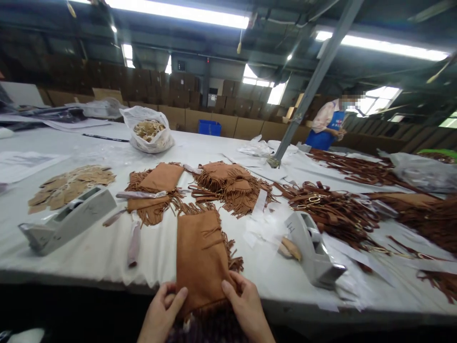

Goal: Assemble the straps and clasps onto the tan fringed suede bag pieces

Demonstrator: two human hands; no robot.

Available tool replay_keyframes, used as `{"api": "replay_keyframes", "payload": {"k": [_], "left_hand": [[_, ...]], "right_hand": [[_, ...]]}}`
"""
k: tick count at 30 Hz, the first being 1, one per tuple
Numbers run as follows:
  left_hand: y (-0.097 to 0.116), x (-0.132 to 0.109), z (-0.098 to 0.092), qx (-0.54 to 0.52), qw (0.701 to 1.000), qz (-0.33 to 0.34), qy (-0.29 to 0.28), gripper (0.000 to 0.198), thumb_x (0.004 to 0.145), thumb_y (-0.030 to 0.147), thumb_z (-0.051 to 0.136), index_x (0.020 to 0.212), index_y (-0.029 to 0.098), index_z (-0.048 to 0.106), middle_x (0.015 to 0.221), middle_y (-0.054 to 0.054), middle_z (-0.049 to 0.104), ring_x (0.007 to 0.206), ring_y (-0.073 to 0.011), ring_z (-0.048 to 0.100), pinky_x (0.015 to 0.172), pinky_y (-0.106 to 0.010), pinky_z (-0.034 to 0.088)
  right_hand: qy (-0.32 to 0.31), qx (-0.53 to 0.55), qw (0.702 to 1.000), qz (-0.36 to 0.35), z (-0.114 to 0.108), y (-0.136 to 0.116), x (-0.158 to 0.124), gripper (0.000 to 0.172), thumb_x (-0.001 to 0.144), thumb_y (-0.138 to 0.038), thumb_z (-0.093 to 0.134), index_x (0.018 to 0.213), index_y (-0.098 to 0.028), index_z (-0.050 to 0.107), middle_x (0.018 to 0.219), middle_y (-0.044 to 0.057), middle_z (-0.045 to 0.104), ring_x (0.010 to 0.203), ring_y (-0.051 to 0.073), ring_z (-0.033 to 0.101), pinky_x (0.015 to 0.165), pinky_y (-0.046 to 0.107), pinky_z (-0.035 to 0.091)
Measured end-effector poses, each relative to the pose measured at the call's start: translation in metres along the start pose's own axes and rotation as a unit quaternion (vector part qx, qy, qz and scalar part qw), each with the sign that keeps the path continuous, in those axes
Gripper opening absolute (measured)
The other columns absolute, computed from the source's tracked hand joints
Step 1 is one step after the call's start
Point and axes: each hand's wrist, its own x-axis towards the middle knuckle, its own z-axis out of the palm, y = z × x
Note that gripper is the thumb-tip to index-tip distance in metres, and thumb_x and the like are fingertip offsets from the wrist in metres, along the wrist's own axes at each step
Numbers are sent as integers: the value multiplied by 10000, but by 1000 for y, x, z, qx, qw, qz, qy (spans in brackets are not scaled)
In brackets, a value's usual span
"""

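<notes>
A brown fringed leather bag [200, 257] lies flat at the table's front edge, its near end reaching past the edge toward me. My left hand [164, 307] grips its near left corner, thumb on top and fingers curled. At the near right side, my right hand [244, 300] pinches the leather between thumb and fingers. Fringe spreads out along the bag's right and far sides. Just beyond it lie a stack of similar fringed bags [228, 183] and a smaller pile of fringed pieces [162, 178] with wrapped strips on top.
Grey tape dispensers stand left [73, 216] and right [314, 252]. Tan tags [71, 186] lie in a heap at left. Farther back are a white plastic bag [148, 131] and a slanted metal post [314, 81]. Brown straps [328, 205] pile up at right. A co-worker [326, 124] stands beyond.
</notes>
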Motion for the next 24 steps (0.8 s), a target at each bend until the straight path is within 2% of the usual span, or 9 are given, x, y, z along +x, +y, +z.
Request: {"api": "replay_keyframes", "payload": {"k": [4, 6, 8, 10, 12, 14, 16, 19, 24], "left_hand": [[5, 0, -3, -151, 985, -81, -33, 566, 562, 535, 807, 954, 194, 582, 849, -102, 740, 855, -321, 696, 780, -397, 548], [11, -1, -3, -163, 980, -87, -67, 557, 553, 502, 823, 951, 166, 626, 934, -135, 734, 970, -352, 661, 847, -404, 532], [20, -2, -2, -151, 981, -67, -99, 547, 551, 469, 834, 952, 142, 660, 991, -153, 724, 1031, -374, 631, 890, -413, 515], [32, -3, -1, -143, 982, -40, -121, 546, 560, 443, 835, 979, 133, 673, 1014, -150, 720, 1037, -382, 625, 903, -428, 505], [47, -3, -2, -142, 981, -24, -129, 545, 583, 439, 819, 1011, 134, 675, 1013, -139, 722, 1008, -384, 637, 882, -449, 512], [68, 0, -7, -129, 985, 3, -118, 534, 599, 438, 804, 1014, 127, 679, 1001, -135, 725, 975, -379, 648, 845, -447, 525], [94, 6, -16, -101, 989, 50, -92, 511, 610, 425, 797, 997, 113, 682, 979, -132, 730, 954, -364, 656, 814, -414, 539], [145, 25, -31, -76, 987, 130, -48, 461, 665, 371, 769, 1033, 116, 654, 966, -110, 730, 903, -308, 676, 759, -342, 554], [244, 93, -64, -75, 973, 216, 36, 328, 712, 217, 706, 1015, 118, 628, 869, -88, 719, 703, -225, 682, 659, -322, 567]], "right_hand": [[-148, 28, 988, -38, -7, -7, -16, 450, 797, -540, 540, 914, -144, 718, 833, 60, 716, 799, 246, 637, 690, 300, 499], [-176, -17, 983, -39, -17, -9, -14, 487, 840, -557, 468, 757, -144, 714, 706, 38, 688, 697, 211, 618, 613, 266, 475], [-116, -84, 988, -49, -32, -4, -3, 521, 875, -553, 403, 707, -154, 693, 684, 39, 672, 675, 196, 609, 613, 264, 470], [34, -161, 983, -86, -55, 10, 15, 494, 875, -558, 392, 800, -172, 692, 810, 69, 690, 772, 218, 625, 711, 303, 489], [198, -239, 941, -134, -81, 35, 35, 515, 849, -594, 389, 895, -174, 683, 961, 128, 677, 911, 264, 620, 833, 381, 481], [290, -308, 891, -164, -106, 67, 53, 573, 843, -626, 344, 894, -163, 677, 990, 163, 657, 933, 295, 618, 857, 438, 478], [359, -363, 839, -186, -124, 99, 65, 612, 843, -640, 301, 843, -155, 674, 940, 177, 648, 865, 303, 624, 795, 451, 500], [390, -413, 794, -219, -135, 132, 72, 542, 856, -576, 324, 837, -157, 667, 935, 170, 639, 853, 293, 615, 794, 440, 502], [358, -439, 793, -223, -134, 141, 69, 376, 831, -444, 395, 853, -176, 658, 956, 162, 628, 915, 303, 590, 802, 436, 485]]}}
